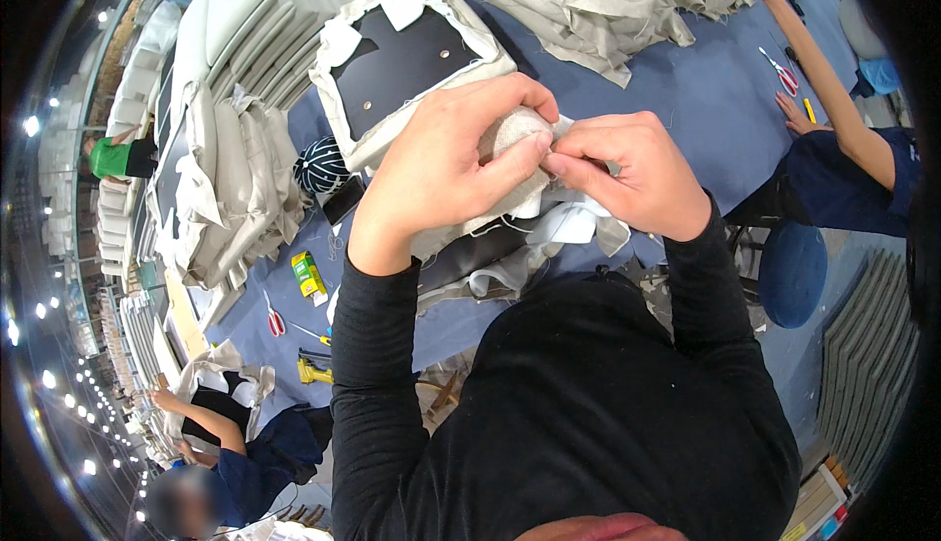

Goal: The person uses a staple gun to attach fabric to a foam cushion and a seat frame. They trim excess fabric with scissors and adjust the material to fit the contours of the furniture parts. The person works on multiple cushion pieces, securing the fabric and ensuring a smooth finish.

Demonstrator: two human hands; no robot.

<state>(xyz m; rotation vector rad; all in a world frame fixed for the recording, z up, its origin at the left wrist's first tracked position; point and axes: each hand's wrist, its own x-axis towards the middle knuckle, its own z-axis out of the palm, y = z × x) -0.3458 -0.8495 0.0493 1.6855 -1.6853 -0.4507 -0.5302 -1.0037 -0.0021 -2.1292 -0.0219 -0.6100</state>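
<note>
Both hands are raised in front of my chest, close together over a blue-covered table (637,110). My left hand (441,154) is closed, its thumb and fingers pinching a bunched edge of beige upholstery fabric (518,129). From the other side my right hand (627,171) pinches the same edge, fingertips almost touching the left thumb. Below the hands the fabric hangs over a dark panel (475,255), with white cloth (569,223) beside it. Just beyond lies a beige-covered cushion panel (402,59) with its black backing upward.
Stacked cushions (260,22) and fabric covers (578,2) stand at the back. Left are a striped cap (321,166), a green-yellow box (309,277), scissors (275,321) and a yellow staple gun (314,372). Co-workers' arms reach in at right (818,61) and lower left (221,421).
</note>
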